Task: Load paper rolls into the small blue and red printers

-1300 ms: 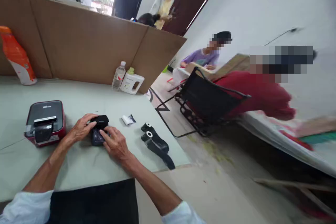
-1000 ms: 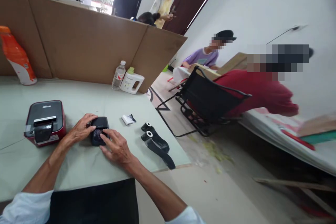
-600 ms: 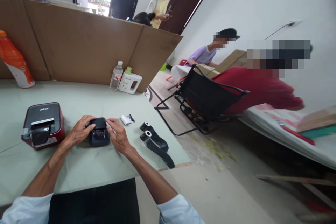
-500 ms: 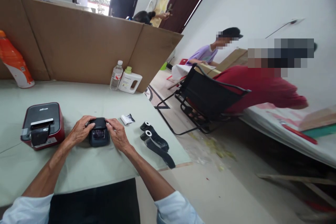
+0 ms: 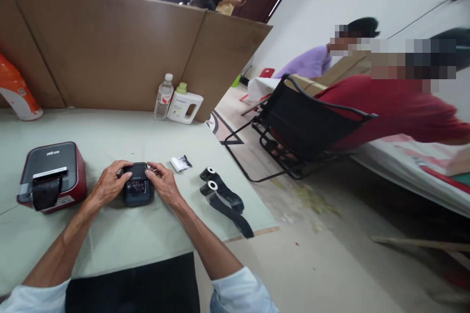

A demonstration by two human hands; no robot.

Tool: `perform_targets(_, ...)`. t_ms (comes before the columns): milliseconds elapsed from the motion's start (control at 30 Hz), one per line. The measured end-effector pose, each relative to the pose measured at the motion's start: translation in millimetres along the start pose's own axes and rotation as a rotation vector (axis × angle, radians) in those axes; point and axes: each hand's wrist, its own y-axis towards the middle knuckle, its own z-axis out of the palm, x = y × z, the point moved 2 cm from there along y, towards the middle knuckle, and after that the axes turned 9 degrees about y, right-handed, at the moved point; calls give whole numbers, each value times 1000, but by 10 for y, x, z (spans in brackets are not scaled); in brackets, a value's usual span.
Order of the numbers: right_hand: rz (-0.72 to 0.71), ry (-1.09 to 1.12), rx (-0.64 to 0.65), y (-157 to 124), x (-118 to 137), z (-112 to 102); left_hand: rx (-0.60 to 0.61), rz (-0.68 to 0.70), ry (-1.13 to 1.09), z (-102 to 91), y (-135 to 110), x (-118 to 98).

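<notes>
A small black label printer sits on the pale green table with a dark roll showing in its window. My left hand curls round its left side, thumb and fingers on the casing. My right hand grips its right side, fingertips on the top edge. Both hands hold the device down on the table.
A red and black printer stands to the left. Two black ribbon rolls and a small white packet lie to the right. A water bottle and white jug stand by the cardboard screen. Other people sit near a black chair.
The small printer's lid has gone from raised to closed. My right hand moved from over the compartment to the device's right side. The view shifted slightly downward.
</notes>
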Motion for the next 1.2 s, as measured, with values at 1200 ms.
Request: perform_targets(1200,57,82,25,9,-86,28,-6,-35,-103,60,-9,7)
